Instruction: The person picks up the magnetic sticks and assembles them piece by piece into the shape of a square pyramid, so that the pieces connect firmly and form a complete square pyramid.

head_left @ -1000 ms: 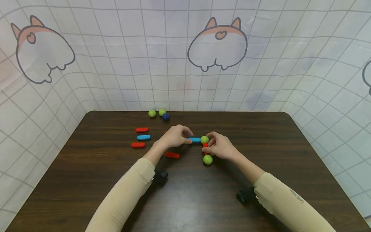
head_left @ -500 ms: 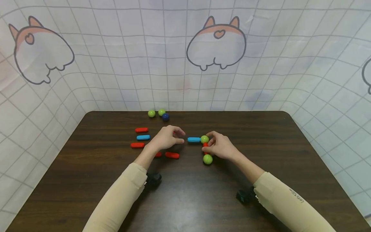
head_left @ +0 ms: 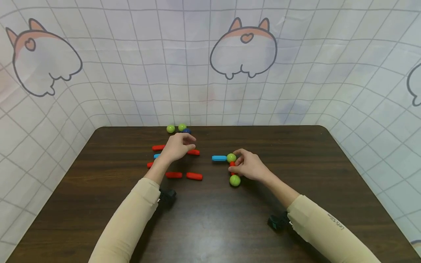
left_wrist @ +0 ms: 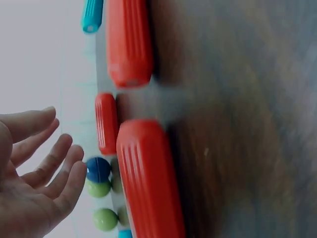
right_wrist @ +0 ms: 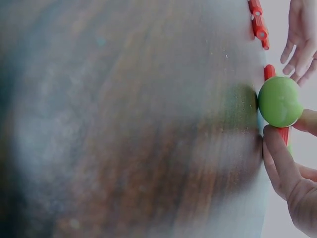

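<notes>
My right hand (head_left: 250,165) pinches a short red rod (head_left: 232,164) that has a green ball at each end, the near one (head_left: 235,180) and the far one (head_left: 231,157). From the far ball a light blue rod (head_left: 219,158) points left. The right wrist view shows the near green ball (right_wrist: 279,101) large, beside the fingertips. My left hand (head_left: 177,147) hovers with loose fingers and nothing in it, just short of a dark blue ball (head_left: 186,130), which it partly hides. In the left wrist view that dark blue ball (left_wrist: 98,170) appears beyond the fingers.
Two loose green balls, one left (head_left: 170,129) and one right (head_left: 182,126), lie at the table's back edge. Several red rods (head_left: 173,175) and a light blue rod (head_left: 156,156) lie around the left arm. A patterned cloth (head_left: 210,65) hangs behind the table (head_left: 289,146).
My left hand has come away from the light blue rod and moved left and back toward the dark blue ball. The right hand keeps its hold, almost still.
</notes>
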`<state>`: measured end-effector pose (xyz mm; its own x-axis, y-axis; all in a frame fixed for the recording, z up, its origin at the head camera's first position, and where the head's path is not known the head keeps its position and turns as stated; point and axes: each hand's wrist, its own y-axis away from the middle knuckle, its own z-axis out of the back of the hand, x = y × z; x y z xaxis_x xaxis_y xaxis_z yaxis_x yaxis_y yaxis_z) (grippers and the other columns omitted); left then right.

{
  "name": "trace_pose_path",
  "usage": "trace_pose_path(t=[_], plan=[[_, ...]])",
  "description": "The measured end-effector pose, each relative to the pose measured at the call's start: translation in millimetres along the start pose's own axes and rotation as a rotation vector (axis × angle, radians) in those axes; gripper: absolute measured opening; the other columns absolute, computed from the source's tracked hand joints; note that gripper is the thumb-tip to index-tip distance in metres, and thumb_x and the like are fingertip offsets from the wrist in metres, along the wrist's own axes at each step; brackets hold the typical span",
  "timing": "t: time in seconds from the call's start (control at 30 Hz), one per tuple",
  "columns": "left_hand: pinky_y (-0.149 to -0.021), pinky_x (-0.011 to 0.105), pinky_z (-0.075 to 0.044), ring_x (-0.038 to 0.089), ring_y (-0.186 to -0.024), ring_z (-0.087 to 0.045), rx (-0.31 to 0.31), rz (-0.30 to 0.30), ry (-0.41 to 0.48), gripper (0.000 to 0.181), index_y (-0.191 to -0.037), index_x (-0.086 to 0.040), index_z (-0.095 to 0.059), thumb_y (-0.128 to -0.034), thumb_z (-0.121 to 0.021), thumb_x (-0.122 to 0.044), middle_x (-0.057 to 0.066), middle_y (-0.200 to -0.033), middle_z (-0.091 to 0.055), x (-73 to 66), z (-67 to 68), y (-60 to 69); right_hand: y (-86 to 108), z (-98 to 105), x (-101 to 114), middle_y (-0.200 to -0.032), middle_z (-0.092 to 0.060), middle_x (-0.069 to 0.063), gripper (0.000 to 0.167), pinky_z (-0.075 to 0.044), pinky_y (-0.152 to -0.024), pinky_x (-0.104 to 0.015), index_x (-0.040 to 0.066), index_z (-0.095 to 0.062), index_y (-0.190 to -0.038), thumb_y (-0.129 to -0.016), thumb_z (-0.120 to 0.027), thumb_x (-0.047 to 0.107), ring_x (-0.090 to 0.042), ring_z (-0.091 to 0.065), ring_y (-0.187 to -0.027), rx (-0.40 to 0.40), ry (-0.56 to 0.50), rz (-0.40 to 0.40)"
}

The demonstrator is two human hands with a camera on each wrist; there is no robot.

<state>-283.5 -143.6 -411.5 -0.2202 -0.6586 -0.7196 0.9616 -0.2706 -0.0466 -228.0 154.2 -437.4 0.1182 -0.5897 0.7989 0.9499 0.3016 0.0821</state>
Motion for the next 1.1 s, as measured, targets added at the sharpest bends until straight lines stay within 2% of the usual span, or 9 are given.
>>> trace_pose_path(t=[0.27, 0.53, 0.63, 0.87, 1.1], plan=[[-0.1, 0.051, -0.048, 0.035, -0.119, -0.06, -0.085, 0.064, -0.001, 0.031, -0.129, -0.001, -0.067, -0.1008, -0.067, -0.013, 0.018, -0.125, -0.066, 15.2, 20.6, -7.0, -0.4, 0, 1, -0.098, -0.066, -0.011, 0.066, -0.059, -0.068, -0.034, -0.002, -0.048, -0.143, -0.089, -0.082, 0.017, -0.019, -0.071, -0.069, 0.001, -0.009, -0.007], [-0.097, 0.051, -0.049, 0.037, -0.12, -0.057, -0.148, 0.098, -0.036, 0.032, -0.132, 0.0, -0.065, -0.1011, -0.065, -0.01, 0.02, -0.134, -0.061, 29.6, 31.9, -19.9, 0.1, 1, 0, -0.098, -0.066, -0.01, 0.066, -0.059, -0.069, -0.034, -0.002, -0.048, -0.143, -0.089, -0.082, 0.017, -0.018, -0.07, -0.07, 0.002, -0.005, -0.001], [-0.1, 0.053, -0.047, 0.039, -0.124, -0.054, -0.152, 0.108, -0.044, 0.035, -0.135, 0.0, -0.063, -0.1011, -0.065, -0.009, 0.022, -0.137, -0.059, 36.1, 35.7, -23.9, 0.3, 1, -1, -0.098, -0.066, -0.011, 0.066, -0.059, -0.069, -0.034, -0.003, -0.048, -0.143, -0.09, -0.082, 0.017, -0.018, -0.07, -0.071, 0.005, -0.012, 0.004], [-0.103, 0.055, -0.045, 0.042, -0.131, -0.048, -0.152, 0.163, 0.017, 0.039, -0.139, -0.001, -0.058, -0.1019, -0.064, -0.008, 0.025, -0.143, -0.052, 49.6, 44.8, -31.5, -1.3, 1, -1, -0.098, -0.067, -0.01, 0.066, -0.059, -0.069, -0.034, -0.002, -0.048, -0.143, -0.09, -0.081, 0.016, -0.018, -0.07, -0.071, 0.01, -0.012, -0.001], [-0.106, 0.055, -0.043, 0.044, -0.133, -0.045, -0.146, 0.191, -0.03, 0.045, -0.145, 0.0, -0.053, -0.101, -0.063, -0.006, 0.027, -0.148, -0.045, 57.4, 51.7, -41.0, -2.3, 3, -1, -0.097, -0.067, -0.008, 0.066, -0.058, -0.069, -0.033, -0.001, -0.049, -0.143, -0.089, -0.082, 0.019, -0.016, -0.069, -0.072, 0.001, 0.016, -0.002]])
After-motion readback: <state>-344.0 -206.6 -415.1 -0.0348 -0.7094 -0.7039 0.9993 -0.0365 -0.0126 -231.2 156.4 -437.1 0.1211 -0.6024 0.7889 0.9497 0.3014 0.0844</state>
